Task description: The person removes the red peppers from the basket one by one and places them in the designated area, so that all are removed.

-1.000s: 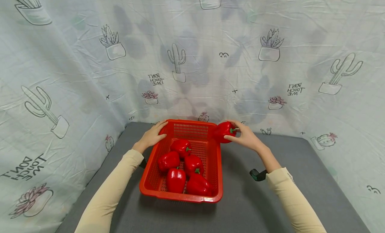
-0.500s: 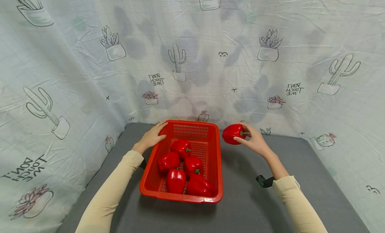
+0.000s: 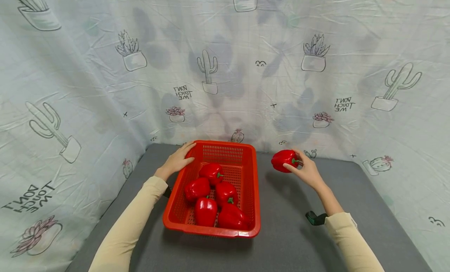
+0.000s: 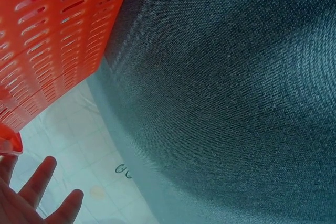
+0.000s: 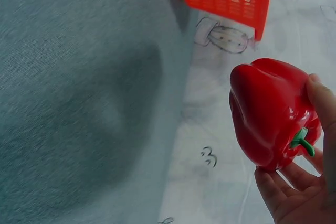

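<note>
Cream in colour is the left sleeve (image 3: 129, 223), and it leads to your left hand (image 3: 175, 161), which rests at the far part of the left rim of the red basket (image 3: 211, 230). This grip is spread: in the left wrist view, the visible fingers are straight and apart. The basket stands on the grey counter (image 3: 281, 237) and contains five red peppers, grouped closely. From left to right, you have the left pepper (image 3: 197, 189), near the left wall; the front pepper (image 3: 206, 212), at the side nearest to you; the back pepper (image 3: 210, 172), with its green stem turned to the right; the middle pepper (image 3: 225, 192); and the corner pepper (image 3: 232, 217), in the near right corner.

To the right of the basket, the grip of your right hand (image 3: 310, 173) is pinching the held pepper (image 3: 283, 160) between thumb and fingers. This pepper is in the air above the counter, outside the basket and apart from it, with its green stem toward your palm. Further right, a black strap (image 3: 316, 219) is beside the right sleeve (image 3: 351, 240).
</note>
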The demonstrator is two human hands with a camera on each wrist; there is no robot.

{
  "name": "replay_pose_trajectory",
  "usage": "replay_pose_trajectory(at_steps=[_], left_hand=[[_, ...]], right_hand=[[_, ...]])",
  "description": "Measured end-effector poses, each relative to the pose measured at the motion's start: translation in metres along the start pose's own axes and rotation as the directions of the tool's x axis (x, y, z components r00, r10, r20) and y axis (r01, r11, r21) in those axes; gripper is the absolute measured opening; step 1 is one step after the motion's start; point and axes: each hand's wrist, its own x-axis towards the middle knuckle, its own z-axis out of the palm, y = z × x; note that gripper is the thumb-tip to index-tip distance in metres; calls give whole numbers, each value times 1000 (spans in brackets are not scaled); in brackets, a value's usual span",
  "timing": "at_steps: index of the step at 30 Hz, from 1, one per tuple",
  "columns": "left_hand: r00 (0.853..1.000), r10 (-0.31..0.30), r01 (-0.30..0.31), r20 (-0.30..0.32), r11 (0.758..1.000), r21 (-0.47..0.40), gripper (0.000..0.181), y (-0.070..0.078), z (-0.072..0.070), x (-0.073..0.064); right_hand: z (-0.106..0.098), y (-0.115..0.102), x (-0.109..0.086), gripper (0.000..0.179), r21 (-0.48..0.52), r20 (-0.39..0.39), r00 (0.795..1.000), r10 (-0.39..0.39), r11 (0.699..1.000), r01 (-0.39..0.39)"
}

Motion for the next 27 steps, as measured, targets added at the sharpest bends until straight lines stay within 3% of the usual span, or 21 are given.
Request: replay_pose_trajectory(at_steps=[21,27], left_hand=[[1000,4,-4,14,1000,-10,61,0,-1,1],[999,33,-33,-6,998,-58,61,-1,0,-2]], right_hand=[[-12,45,-15,74,-22,-83,994,70,997,-72],[-13,56,-20,74,-28,-107,990,97,995,-101]])
